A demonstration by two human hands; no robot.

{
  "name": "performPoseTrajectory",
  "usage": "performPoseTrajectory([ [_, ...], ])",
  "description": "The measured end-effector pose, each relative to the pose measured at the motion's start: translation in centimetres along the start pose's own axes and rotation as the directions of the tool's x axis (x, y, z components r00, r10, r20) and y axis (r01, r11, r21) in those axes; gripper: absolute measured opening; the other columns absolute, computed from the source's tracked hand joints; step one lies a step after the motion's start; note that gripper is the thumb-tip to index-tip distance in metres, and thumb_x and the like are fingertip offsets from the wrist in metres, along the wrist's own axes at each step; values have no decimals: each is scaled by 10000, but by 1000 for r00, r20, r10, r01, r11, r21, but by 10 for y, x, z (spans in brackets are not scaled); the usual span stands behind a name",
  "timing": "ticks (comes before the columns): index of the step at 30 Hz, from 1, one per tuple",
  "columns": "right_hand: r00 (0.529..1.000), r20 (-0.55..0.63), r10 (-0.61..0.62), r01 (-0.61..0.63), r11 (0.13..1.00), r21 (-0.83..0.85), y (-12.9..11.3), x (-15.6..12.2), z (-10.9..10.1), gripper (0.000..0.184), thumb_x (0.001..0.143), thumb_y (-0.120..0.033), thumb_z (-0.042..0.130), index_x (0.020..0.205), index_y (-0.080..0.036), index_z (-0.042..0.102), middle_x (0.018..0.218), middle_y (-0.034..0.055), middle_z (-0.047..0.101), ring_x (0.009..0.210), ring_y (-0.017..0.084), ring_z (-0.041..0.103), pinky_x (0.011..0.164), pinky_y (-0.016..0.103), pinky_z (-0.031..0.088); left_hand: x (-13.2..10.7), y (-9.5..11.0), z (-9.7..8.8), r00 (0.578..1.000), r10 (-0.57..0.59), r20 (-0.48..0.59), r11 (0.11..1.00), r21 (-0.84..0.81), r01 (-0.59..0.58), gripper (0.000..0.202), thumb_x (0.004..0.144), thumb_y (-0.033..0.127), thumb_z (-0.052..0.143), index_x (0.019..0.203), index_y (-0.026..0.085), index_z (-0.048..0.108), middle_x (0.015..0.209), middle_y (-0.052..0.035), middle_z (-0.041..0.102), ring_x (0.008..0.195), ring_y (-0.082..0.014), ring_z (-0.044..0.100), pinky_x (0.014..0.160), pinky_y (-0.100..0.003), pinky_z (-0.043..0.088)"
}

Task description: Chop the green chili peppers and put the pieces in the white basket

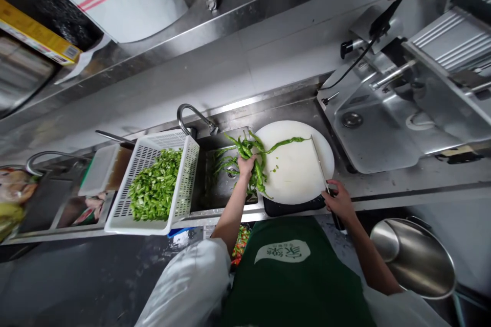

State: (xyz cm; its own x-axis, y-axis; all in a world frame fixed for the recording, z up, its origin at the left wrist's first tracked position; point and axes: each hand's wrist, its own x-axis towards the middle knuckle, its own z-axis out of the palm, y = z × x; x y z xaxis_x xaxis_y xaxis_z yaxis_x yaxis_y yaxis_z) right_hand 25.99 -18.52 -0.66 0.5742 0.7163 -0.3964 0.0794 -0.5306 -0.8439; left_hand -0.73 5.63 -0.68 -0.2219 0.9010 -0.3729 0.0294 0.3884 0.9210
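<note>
Left hand [245,166] clenched on peppers [251,149] at sink [215,191] edge; right hand [337,202] closed round knife [317,161]. Risk: loose peppers may slip into sink.

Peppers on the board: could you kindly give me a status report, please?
Left hand grips long green peppers at cutting board's left edge. Right hand holds knife, blade resting on board. One stray pepper stretches toward blade.

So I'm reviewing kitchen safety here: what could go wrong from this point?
The knife in the right hand rests on the cutting board while the left hand grips green peppers at its edge: a cut is possible. Peppers hanging over the sink could slip in.
</note>
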Motion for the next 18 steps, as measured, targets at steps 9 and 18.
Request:
performPoseTrajectory([
  [9, 992, 101, 74, -77, 996, 36, 1, 0, 10, 657, 688, -392, 687, 1293, -196, 524, 639, -94, 572, 372, 117, 477, 416, 249, 387, -13, -12, 29, 992, 82, 94, 881, 458, -116, 856, 562, 99, 918, 1354, 184, 606, 1173, -167, 684, 1081, -333, 692, 948, -391, 494],
  [18, 992, 121, 34, -37, 999, 25, 11, 4, 4, 618, 718, -403, 693, 1281, -205, 528, 634, -87, 573, 415, 133, 510, 433, 253, 408, -8, 8, -18, 989, 112, 97, 727, 671, -148, 894, 677, -4, 743, 1517, 245, 566, 1427, -251, 459, 1140, -406, 687, 1047, -466, 420],
])
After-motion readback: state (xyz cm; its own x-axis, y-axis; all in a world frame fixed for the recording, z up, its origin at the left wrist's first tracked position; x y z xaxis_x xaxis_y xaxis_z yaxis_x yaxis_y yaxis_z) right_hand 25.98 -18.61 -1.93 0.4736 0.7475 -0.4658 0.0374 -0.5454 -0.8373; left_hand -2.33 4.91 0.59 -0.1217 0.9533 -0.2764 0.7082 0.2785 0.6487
